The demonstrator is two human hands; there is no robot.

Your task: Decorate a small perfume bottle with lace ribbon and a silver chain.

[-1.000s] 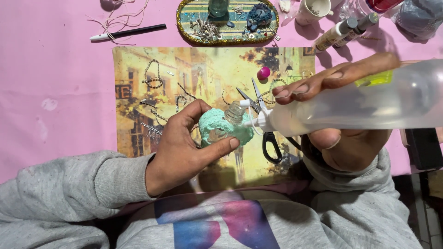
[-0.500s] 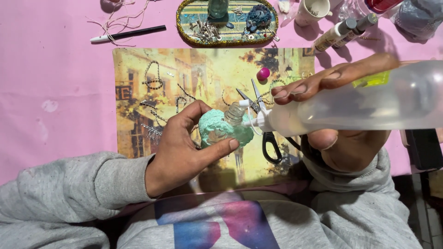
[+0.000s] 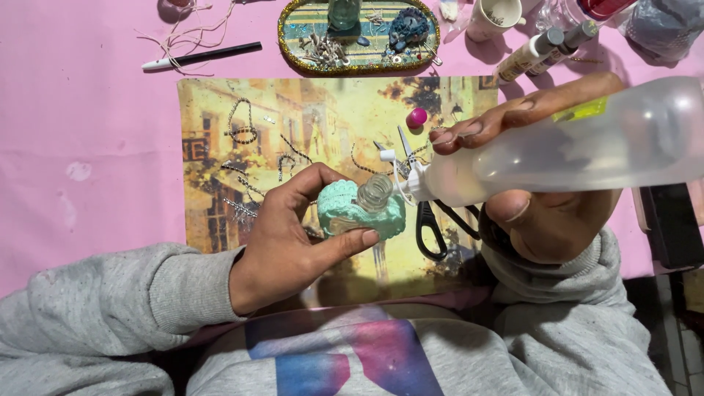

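Pink tablecloth [image 3: 88, 117] over whole table, pale smudge left of hands. Yellowish street-scene print mat [image 3: 308, 117] under hands. Oval glitter-rimmed tray [image 3: 287, 37] beyond hands at far edge, black pen [image 3: 202, 56] to its left. Dark floor [image 3: 678, 323] right of hands. Even, soft light.

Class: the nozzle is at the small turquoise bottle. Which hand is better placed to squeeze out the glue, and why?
Right. The right hand already grips the translucent glue bottle, its white nozzle at the turquoise bottle. The left hand is busy holding that bottle.
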